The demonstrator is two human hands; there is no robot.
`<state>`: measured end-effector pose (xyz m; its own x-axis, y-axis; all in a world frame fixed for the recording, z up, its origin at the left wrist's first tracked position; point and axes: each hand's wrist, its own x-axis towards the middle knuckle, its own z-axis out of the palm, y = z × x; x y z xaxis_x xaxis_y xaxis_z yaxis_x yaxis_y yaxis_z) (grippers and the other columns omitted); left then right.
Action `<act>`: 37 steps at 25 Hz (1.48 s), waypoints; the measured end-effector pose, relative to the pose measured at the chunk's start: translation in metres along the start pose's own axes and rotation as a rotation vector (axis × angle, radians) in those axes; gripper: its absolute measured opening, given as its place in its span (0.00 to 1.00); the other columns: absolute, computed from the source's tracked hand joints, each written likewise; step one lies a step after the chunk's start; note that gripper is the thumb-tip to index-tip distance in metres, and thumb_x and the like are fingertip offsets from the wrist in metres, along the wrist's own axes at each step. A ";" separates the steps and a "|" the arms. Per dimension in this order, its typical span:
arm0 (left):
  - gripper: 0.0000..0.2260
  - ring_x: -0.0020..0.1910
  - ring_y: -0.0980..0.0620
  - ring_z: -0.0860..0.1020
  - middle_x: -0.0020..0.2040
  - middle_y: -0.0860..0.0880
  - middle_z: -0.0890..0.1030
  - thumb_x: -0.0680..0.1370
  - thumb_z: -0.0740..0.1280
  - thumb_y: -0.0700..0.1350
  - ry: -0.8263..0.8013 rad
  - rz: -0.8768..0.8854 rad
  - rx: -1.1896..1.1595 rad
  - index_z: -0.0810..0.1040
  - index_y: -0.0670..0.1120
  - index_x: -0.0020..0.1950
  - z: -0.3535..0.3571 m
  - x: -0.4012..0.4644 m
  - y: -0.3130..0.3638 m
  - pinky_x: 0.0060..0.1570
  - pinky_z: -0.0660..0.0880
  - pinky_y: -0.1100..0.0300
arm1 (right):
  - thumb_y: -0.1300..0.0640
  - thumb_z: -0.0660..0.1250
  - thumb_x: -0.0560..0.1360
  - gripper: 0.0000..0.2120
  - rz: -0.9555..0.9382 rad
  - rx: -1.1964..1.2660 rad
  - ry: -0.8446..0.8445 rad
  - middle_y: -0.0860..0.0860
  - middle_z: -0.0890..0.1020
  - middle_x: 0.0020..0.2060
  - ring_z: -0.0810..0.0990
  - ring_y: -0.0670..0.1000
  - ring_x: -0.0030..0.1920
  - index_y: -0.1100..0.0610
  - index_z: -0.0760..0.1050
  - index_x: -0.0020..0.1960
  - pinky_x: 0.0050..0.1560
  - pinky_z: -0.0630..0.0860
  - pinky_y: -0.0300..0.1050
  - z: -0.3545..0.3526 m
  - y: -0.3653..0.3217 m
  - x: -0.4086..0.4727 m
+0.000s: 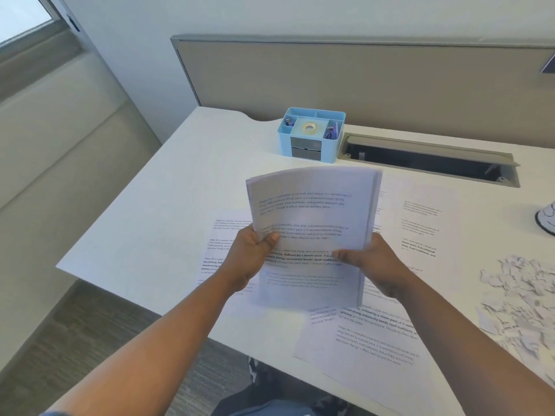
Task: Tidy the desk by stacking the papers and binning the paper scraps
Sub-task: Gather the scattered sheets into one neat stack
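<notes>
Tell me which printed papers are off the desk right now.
Only the curved bundle of sheets, gripped by the left hand and right hand. The other printed sheets lie flat on the desk.

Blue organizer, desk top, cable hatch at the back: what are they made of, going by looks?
Blue organizer: likely molded plastic, uniform pale blue, rounded corners, soft sheen. Desk top: probably white laminate, matte, flat with no grain visible. Cable hatch: grey lid, painted metal or plastic; the look leaves it open.
</notes>
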<state>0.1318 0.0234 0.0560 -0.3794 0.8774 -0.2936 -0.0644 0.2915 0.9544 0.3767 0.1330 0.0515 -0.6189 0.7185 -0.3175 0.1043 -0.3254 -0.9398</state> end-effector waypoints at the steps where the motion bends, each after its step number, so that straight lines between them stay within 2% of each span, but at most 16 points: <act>1: 0.11 0.58 0.42 0.84 0.58 0.44 0.86 0.83 0.65 0.38 0.031 -0.012 -0.012 0.79 0.41 0.66 -0.008 0.000 0.000 0.60 0.80 0.41 | 0.67 0.75 0.74 0.17 0.000 0.011 -0.030 0.51 0.87 0.55 0.86 0.53 0.56 0.56 0.81 0.61 0.55 0.83 0.48 0.008 -0.004 0.003; 5: 0.11 0.56 0.41 0.85 0.57 0.44 0.86 0.83 0.65 0.37 0.172 -0.063 -0.121 0.79 0.43 0.65 -0.052 0.001 -0.002 0.58 0.80 0.37 | 0.64 0.74 0.75 0.17 0.051 0.058 -0.068 0.56 0.86 0.57 0.86 0.59 0.56 0.60 0.80 0.64 0.56 0.82 0.54 0.047 -0.002 0.020; 9: 0.11 0.58 0.43 0.84 0.58 0.47 0.86 0.84 0.64 0.38 0.323 -0.121 -0.339 0.78 0.47 0.65 -0.113 0.006 -0.005 0.58 0.80 0.38 | 0.63 0.73 0.74 0.14 0.133 0.263 0.012 0.62 0.85 0.58 0.86 0.58 0.50 0.61 0.80 0.60 0.43 0.82 0.49 0.090 0.007 0.045; 12: 0.13 0.59 0.45 0.83 0.60 0.48 0.85 0.85 0.62 0.37 0.365 -0.134 -0.507 0.79 0.48 0.66 -0.165 0.012 -0.009 0.57 0.80 0.41 | 0.65 0.71 0.75 0.21 0.209 0.507 0.036 0.59 0.84 0.61 0.86 0.55 0.51 0.61 0.76 0.67 0.47 0.84 0.46 0.150 0.021 0.071; 14: 0.13 0.61 0.44 0.82 0.61 0.48 0.85 0.85 0.62 0.37 0.366 -0.143 -0.600 0.79 0.49 0.66 -0.195 0.017 -0.011 0.60 0.78 0.38 | 0.66 0.70 0.76 0.21 0.249 0.559 0.022 0.57 0.84 0.61 0.86 0.55 0.53 0.61 0.75 0.69 0.50 0.84 0.47 0.201 0.027 0.085; 16: 0.14 0.63 0.42 0.81 0.62 0.47 0.84 0.85 0.61 0.37 0.343 -0.139 -0.650 0.79 0.50 0.66 -0.226 0.024 -0.011 0.63 0.75 0.35 | 0.67 0.67 0.79 0.17 0.246 0.553 0.007 0.55 0.84 0.61 0.86 0.54 0.55 0.59 0.76 0.67 0.52 0.84 0.50 0.250 0.025 0.099; 19: 0.15 0.62 0.42 0.82 0.63 0.47 0.84 0.85 0.60 0.37 0.264 -0.104 -0.675 0.77 0.50 0.68 -0.261 0.032 -0.007 0.63 0.77 0.36 | 0.66 0.65 0.81 0.16 0.190 0.493 0.020 0.51 0.84 0.62 0.84 0.54 0.60 0.54 0.77 0.66 0.58 0.81 0.56 0.296 0.014 0.116; 22: 0.16 0.63 0.42 0.82 0.65 0.46 0.83 0.85 0.60 0.38 0.214 -0.110 -0.719 0.75 0.49 0.71 -0.287 0.041 -0.010 0.61 0.78 0.38 | 0.66 0.63 0.82 0.15 0.134 0.407 0.063 0.50 0.85 0.61 0.84 0.53 0.61 0.54 0.77 0.66 0.55 0.82 0.52 0.317 0.002 0.136; 24: 0.16 0.63 0.41 0.81 0.64 0.46 0.83 0.84 0.64 0.39 0.229 -0.163 -0.739 0.76 0.49 0.71 -0.300 0.044 -0.014 0.58 0.80 0.42 | 0.66 0.63 0.82 0.14 0.100 0.314 0.088 0.51 0.85 0.61 0.84 0.54 0.61 0.55 0.78 0.64 0.55 0.82 0.53 0.318 -0.005 0.150; 27: 0.15 0.61 0.42 0.82 0.61 0.44 0.84 0.80 0.70 0.39 0.348 -0.221 -0.782 0.79 0.48 0.66 -0.335 0.046 -0.026 0.55 0.80 0.47 | 0.65 0.64 0.82 0.11 0.066 0.138 0.117 0.51 0.86 0.58 0.84 0.56 0.59 0.54 0.80 0.60 0.58 0.80 0.59 0.304 -0.012 0.173; 29: 0.13 0.62 0.41 0.82 0.60 0.43 0.85 0.79 0.71 0.38 0.409 -0.218 -0.703 0.79 0.46 0.63 -0.367 0.046 -0.031 0.58 0.79 0.48 | 0.65 0.66 0.81 0.10 0.047 0.020 0.103 0.51 0.87 0.56 0.85 0.55 0.57 0.55 0.81 0.59 0.60 0.80 0.61 0.294 -0.017 0.190; 32: 0.11 0.59 0.41 0.83 0.54 0.46 0.87 0.77 0.73 0.35 0.446 -0.200 -0.270 0.80 0.45 0.57 -0.403 0.041 -0.029 0.54 0.80 0.50 | 0.65 0.68 0.80 0.09 0.002 -0.089 0.049 0.52 0.86 0.55 0.84 0.55 0.56 0.56 0.81 0.57 0.58 0.81 0.56 0.294 -0.023 0.215; 33: 0.12 0.56 0.44 0.85 0.51 0.49 0.88 0.77 0.73 0.33 0.449 -0.191 -0.114 0.81 0.46 0.56 -0.408 0.040 -0.028 0.54 0.81 0.51 | 0.65 0.68 0.81 0.08 -0.018 -0.131 0.027 0.50 0.86 0.53 0.84 0.52 0.54 0.55 0.81 0.57 0.54 0.81 0.49 0.298 -0.026 0.223; 35: 0.12 0.51 0.52 0.85 0.48 0.54 0.87 0.77 0.73 0.33 0.479 -0.188 0.108 0.82 0.50 0.53 -0.411 0.038 -0.028 0.53 0.81 0.55 | 0.64 0.67 0.81 0.08 -0.053 -0.215 -0.021 0.41 0.86 0.42 0.82 0.42 0.42 0.54 0.81 0.54 0.41 0.77 0.35 0.309 -0.031 0.235; 36: 0.13 0.51 0.54 0.85 0.47 0.56 0.87 0.77 0.72 0.33 0.520 -0.185 0.150 0.82 0.51 0.53 -0.409 0.038 -0.029 0.51 0.81 0.58 | 0.64 0.67 0.81 0.08 -0.057 -0.237 -0.026 0.39 0.85 0.38 0.80 0.38 0.36 0.52 0.81 0.53 0.37 0.74 0.33 0.312 -0.031 0.241; 37: 0.12 0.50 0.55 0.84 0.48 0.57 0.86 0.77 0.72 0.34 0.573 -0.178 0.162 0.81 0.52 0.52 -0.404 0.038 -0.033 0.48 0.80 0.61 | 0.63 0.67 0.81 0.09 -0.052 -0.252 -0.028 0.39 0.85 0.38 0.79 0.37 0.34 0.51 0.81 0.52 0.37 0.73 0.33 0.314 -0.029 0.246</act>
<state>-0.2533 -0.1072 0.0354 -0.8136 0.4793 -0.3292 -0.0487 0.5079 0.8600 -0.0233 0.1261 0.0403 -0.6492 0.7119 -0.2677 0.2603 -0.1227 -0.9577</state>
